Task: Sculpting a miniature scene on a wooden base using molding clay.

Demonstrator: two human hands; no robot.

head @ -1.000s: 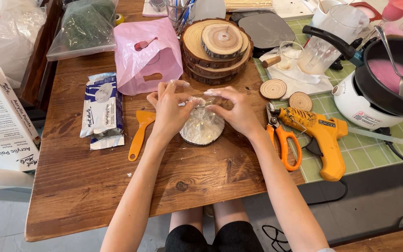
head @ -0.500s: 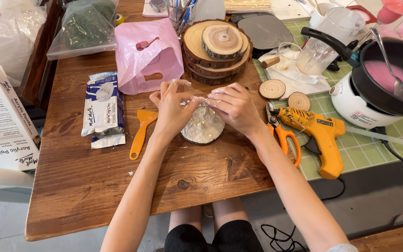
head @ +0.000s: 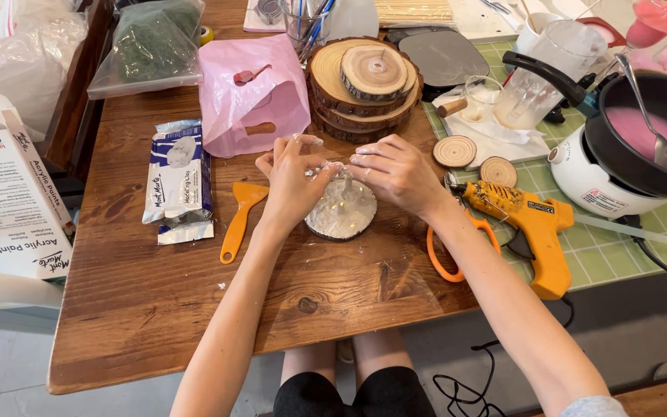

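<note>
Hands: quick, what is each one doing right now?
Left hand: fingers curled, pinching something small over the white-coated wood slice; what it is cannot be told.
Right hand: fingers bent, fingertips meeting the left's at the same spot.

- One view only: a head-worn camera looked steeply down from above the seated person's own lap.
- It faced forward across the brown wooden plank counter (head: pixel 156 301), whose near edge ran low in the frame.
- It sat close, at arm's reach; both forearms entered from the bottom edge.
- No second view shared the scene.
</note>
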